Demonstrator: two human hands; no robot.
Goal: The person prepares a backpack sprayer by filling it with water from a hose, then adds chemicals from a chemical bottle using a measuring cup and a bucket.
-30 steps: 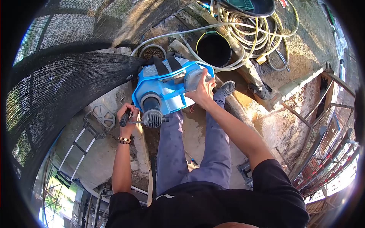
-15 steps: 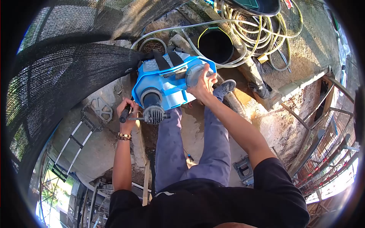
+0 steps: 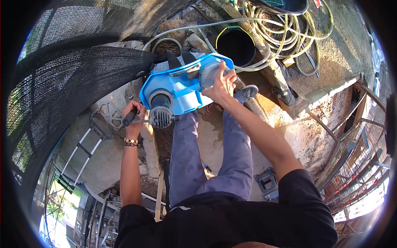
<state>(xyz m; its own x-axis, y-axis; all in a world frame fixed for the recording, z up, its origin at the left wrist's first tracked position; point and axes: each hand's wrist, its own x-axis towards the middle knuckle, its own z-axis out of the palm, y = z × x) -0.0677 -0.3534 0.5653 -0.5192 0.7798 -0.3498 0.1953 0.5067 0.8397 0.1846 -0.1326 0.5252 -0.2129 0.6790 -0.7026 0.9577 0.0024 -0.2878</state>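
Note:
A blue plastic backpack sprayer point(image 3: 182, 93) with black straps is tilted in front of my legs. A black ribbed cylinder point(image 3: 161, 115) sticks out of it toward me. My left hand point(image 3: 134, 118) is closed around a black handle point(image 3: 130, 117), which has a metal rod running to the cylinder. At the sprayer's right end, my right hand point(image 3: 222, 86) grips its edge, the fingers on a cloudy rounded part point(image 3: 209, 75). The undersides of both hands are hidden.
Coiled yellowish hose point(image 3: 285, 35) and a black bucket point(image 3: 235, 46) lie beyond the sprayer. Dark netting point(image 3: 78, 78) hangs at left, above a folded metal trolley frame point(image 3: 87, 151). A concrete ledge point(image 3: 326, 93) runs along the right, with wire cages point(image 3: 355, 161) below.
My left hand and the black handle have moved slightly left and up. The sprayer's near end and ribbed cylinder have shifted left and up too. My right hand keeps its grip.

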